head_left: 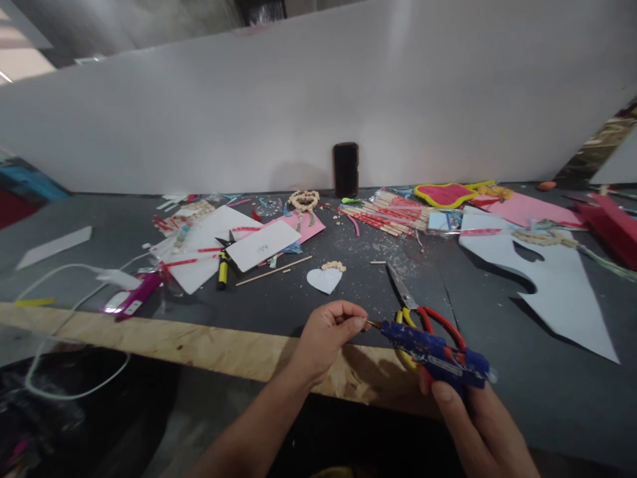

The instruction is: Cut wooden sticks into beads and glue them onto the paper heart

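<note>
A blue hot glue gun (428, 350) is gripped in my right hand (465, 415), its nozzle pointing left. At the nozzle tip, my left hand (326, 335) has thumb and forefinger pinched together; whatever small thing they hold is too small to make out. Beyond my left hand lies a white paper heart (323, 281) with small beige pieces (334, 266) along its top right edge. Scissors (405, 292) with red and yellow handles lie behind the glue gun, which partly covers them. A short stick piece (377, 262) rests near the blades.
A thin wooden stick (273, 271), yellow-black pliers (222, 269) and a white card (263, 245) lie left of the heart. A purple device (133, 295) with a white cable is farther left. Wrapped chopsticks (388, 216), cut white paper (557, 279) and a phone (346, 170) against the white panel are beyond.
</note>
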The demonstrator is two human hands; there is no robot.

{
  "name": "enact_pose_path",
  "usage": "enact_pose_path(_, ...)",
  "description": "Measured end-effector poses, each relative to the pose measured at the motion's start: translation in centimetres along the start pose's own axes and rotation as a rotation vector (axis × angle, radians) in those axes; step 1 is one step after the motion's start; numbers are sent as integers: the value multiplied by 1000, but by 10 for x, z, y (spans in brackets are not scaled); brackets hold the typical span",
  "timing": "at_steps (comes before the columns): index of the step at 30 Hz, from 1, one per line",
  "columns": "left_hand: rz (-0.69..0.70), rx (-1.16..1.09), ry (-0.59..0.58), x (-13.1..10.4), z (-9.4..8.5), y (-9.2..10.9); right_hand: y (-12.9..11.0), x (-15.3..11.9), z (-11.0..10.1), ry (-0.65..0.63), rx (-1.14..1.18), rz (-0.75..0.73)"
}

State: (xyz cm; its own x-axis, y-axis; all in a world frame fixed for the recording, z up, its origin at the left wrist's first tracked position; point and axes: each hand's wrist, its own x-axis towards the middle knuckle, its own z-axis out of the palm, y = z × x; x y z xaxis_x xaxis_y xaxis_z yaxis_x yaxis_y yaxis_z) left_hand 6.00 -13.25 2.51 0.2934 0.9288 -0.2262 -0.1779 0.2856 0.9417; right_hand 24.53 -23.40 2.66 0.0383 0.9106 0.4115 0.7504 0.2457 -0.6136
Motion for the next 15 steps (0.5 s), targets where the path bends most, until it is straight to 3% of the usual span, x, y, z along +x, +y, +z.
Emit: enact_pose_path(15, 4, 25, 19, -1, 1, 2, 0, -1, -4, 25, 4, 20)
